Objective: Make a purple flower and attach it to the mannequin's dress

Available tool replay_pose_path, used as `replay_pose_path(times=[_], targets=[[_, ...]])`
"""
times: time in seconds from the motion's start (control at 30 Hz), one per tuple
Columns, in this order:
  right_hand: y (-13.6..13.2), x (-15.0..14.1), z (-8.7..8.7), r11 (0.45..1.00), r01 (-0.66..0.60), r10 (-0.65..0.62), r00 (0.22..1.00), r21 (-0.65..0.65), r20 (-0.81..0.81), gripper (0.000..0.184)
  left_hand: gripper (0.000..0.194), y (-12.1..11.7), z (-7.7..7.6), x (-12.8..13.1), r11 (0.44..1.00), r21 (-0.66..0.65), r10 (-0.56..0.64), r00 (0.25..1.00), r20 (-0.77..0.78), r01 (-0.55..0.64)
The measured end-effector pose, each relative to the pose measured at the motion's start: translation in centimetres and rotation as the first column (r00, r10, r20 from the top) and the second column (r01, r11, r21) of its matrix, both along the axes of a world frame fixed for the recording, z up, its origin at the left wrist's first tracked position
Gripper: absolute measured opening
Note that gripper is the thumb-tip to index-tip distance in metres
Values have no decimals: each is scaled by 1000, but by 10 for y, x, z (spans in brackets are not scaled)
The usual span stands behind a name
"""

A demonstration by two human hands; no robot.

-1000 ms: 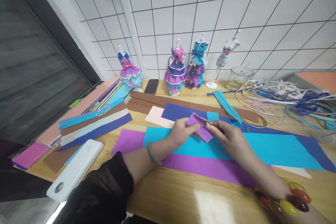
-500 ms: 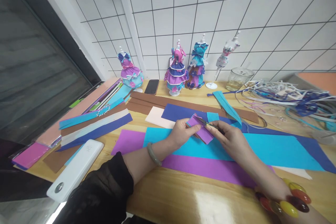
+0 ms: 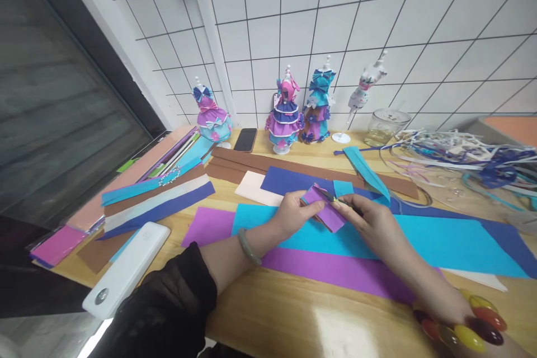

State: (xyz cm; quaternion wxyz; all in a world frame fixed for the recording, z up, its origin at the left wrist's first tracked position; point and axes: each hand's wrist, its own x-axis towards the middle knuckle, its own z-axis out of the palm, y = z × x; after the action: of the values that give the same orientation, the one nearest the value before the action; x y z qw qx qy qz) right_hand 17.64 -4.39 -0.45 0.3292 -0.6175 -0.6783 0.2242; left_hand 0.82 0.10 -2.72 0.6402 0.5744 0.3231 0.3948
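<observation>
Head view: the hands (image 3: 373, 221) partly hide the scissors (image 3: 325, 194) and purple piece (image 3: 331, 218).

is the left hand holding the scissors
No, the right hand holds the scissors, while the left hand grips the small purple piece.

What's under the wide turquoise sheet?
Purple material along its near edge and left end, dark blue material at right, a pale piece at near right. Anything under its middle is hidden.

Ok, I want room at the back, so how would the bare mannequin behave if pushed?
The bare mannequin would probably tip, as it sits high on a thin pole. Its small round base might slide, since the table looks glossy.
</observation>
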Motion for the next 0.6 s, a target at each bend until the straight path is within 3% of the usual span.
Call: replay_pose_path(times=[0.2, 0.4, 0.6], targets=[[-3, -3, 3, 1000, 29, -29, 1000, -4, -7, 38, 34, 0, 1, 0, 1000, 7, 12, 1000, -13, -12], [2, 5, 4, 993, 98, -100, 995, 71, 14, 39, 32, 1, -1, 0, 1000, -3, -7, 1000, 10, 7], [13, 43, -14, 965, 244, -262, 919, 98, 294, 46, 28, 0, 3, 0, 998, -57, 17, 1000, 18, -16]])
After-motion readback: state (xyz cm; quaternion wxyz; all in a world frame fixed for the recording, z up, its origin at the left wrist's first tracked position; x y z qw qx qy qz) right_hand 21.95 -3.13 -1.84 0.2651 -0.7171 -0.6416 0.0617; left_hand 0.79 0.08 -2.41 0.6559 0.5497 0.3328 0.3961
